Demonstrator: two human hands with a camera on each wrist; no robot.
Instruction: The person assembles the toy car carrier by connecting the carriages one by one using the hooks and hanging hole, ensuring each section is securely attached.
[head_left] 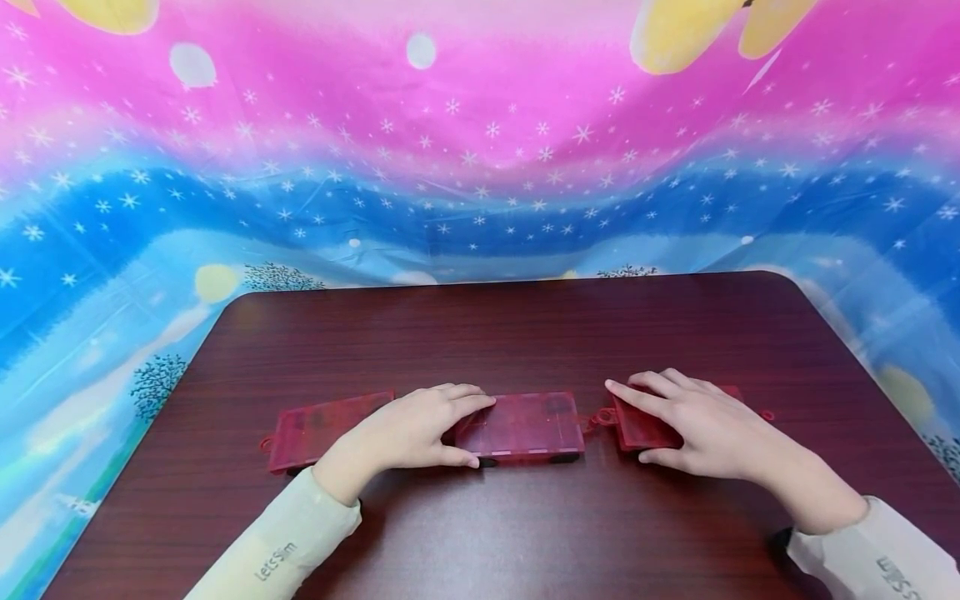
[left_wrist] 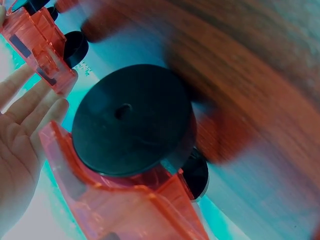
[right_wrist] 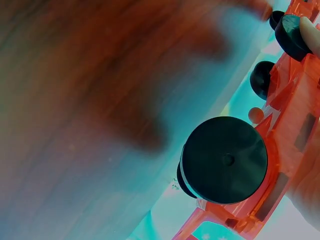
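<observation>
Three see-through red toy wagons with black wheels stand in a row on the table. My left hand (head_left: 423, 421) grips the left end of the middle wagon (head_left: 521, 427), thumb at its near side and fingers at the far side. Partly behind that hand is the left wagon (head_left: 322, 429); its black wheel (left_wrist: 132, 120) looms large in the left wrist view. My right hand (head_left: 697, 421) spans the right wagon (head_left: 637, 421) and holds it, thumb against a black wheel (right_wrist: 292, 37) in the right wrist view. Red ring couplings (head_left: 600, 418) lie between the middle and right wagons.
The dark wood-grain table (head_left: 480, 342) has rounded far corners. A pink and blue cloth (head_left: 480, 167) with snowflakes hangs behind it and along both sides. Small red loops stick out at the row's left and right ends.
</observation>
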